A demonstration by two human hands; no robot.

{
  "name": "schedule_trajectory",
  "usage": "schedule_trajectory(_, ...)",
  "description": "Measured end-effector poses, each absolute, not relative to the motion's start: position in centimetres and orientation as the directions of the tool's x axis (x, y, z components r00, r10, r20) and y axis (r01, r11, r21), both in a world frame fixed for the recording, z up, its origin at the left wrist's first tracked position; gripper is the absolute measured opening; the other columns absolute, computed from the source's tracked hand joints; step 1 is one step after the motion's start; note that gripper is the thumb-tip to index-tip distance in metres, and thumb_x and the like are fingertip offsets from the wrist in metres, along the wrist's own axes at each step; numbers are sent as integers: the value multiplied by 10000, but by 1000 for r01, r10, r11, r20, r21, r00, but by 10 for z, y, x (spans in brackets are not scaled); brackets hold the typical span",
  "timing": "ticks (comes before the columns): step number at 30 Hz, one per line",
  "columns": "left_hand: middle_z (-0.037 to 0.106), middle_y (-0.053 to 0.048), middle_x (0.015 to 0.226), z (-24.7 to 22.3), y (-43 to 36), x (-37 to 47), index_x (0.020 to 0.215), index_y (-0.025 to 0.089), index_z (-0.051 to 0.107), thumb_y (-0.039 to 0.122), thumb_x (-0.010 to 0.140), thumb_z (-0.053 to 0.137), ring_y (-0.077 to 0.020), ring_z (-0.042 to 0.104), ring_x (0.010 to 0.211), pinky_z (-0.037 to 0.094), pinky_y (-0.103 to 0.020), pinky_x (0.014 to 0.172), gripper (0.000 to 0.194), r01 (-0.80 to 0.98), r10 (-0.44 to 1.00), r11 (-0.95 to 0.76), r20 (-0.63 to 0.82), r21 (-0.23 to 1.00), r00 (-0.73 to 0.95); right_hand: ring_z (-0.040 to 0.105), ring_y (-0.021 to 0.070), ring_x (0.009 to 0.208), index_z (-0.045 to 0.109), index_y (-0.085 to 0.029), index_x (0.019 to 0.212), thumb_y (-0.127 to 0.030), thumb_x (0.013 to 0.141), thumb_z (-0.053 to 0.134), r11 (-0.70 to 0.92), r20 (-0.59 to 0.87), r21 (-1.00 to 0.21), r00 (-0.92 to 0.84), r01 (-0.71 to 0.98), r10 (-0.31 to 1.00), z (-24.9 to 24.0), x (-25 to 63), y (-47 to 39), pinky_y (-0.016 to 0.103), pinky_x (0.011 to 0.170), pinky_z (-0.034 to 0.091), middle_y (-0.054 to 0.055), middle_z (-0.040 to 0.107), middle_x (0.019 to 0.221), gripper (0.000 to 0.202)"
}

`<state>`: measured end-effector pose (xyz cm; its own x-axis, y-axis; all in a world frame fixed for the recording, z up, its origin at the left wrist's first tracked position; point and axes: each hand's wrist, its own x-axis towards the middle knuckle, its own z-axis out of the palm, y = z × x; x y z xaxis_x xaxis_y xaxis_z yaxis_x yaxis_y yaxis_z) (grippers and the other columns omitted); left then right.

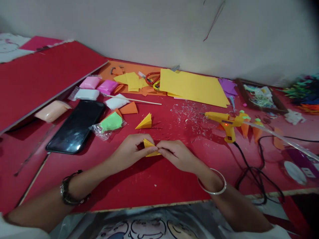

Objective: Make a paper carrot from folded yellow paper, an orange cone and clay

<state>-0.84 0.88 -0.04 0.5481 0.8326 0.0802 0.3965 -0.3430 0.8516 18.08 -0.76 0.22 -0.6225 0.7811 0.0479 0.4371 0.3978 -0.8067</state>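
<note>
Between my two hands is a small folded piece of yellow paper (pixel 149 143), close to the front of the red table. My left hand (pixel 133 147) grips its left side with thumb and fingers, hiding part of it. At its right end, the thumb and fingertips of my right hand (pixel 175 153) pinch the paper's tip. Just beyond my hands stands another pleated yellow paper piece (pixel 145 122), fanned out at one end and pointed at the other.
A glue gun (pixel 225 123) with a lit red light and trailing cable lies right. Left are a black phone (pixel 77 127) and bagged clay packs (pixel 107 87). Yellow sheets (pixel 194 87), scissors (pixel 152 79) and a wooden stick (pixel 139 100) lie behind. A tray (pixel 276 105) sits back right.
</note>
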Motion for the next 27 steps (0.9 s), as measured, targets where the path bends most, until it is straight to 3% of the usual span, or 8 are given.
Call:
schedule_trajectory(7, 585, 18, 662, -1, 12, -12, 704, 149, 572, 280, 834, 469, -80, 513, 606, 379, -171, 577, 211, 412, 807, -396, 98, 821, 582, 445, 88, 610, 508, -169, 760, -254, 883, 378, 427, 44, -778, -637, 461, 769, 1, 181, -7, 195, 588, 314, -10, 524, 678, 198)
schedule_trajectory(13, 360, 60, 470, 0, 13, -14, 503, 142, 401, 314, 853, 409, -53, 360, 452, 269, -170, 447, 390, 438, 836, -379, 98, 816, 540, 415, 70, 548, 485, -173, 744, -270, 875, 384, 259, 8, -893, -564, 367, 826, 5, 177, -11, 185, 540, 317, -41, 459, 603, 192)
schedule_trajectory(19, 467, 46, 496, 8, 9, -12, 526, 139, 457, 306, 867, 385, -56, 439, 481, 311, -166, 500, 386, 424, 799, -381, 62, 821, 598, 397, 64, 467, 459, -180, 706, -367, 829, 452, 17, -30, -982, -246, 186, 969, 1, 177, -7, 183, 465, 316, -64, 415, 508, 224)
schedule_trajectory(22, 482, 43, 496, 8, 7, -10, 517, 140, 466, 317, 876, 363, -58, 448, 484, 316, -167, 510, 414, 423, 819, -344, 48, 838, 572, 419, 69, 496, 450, -181, 691, -414, 825, 432, -32, -60, -992, -225, 125, 973, -4, 175, -6, 187, 475, 338, -50, 445, 548, 270)
schedule_trajectory(27, 523, 32, 521, 5, 4, -8, 534, 136, 498, 346, 881, 345, -67, 474, 514, 331, -172, 537, 434, 408, 815, -241, -45, 881, 578, 418, 86, 523, 418, -177, 626, -428, 868, 320, 50, -23, -960, -254, 275, 967, -9, 172, -8, 212, 500, 335, -28, 439, 561, 363)
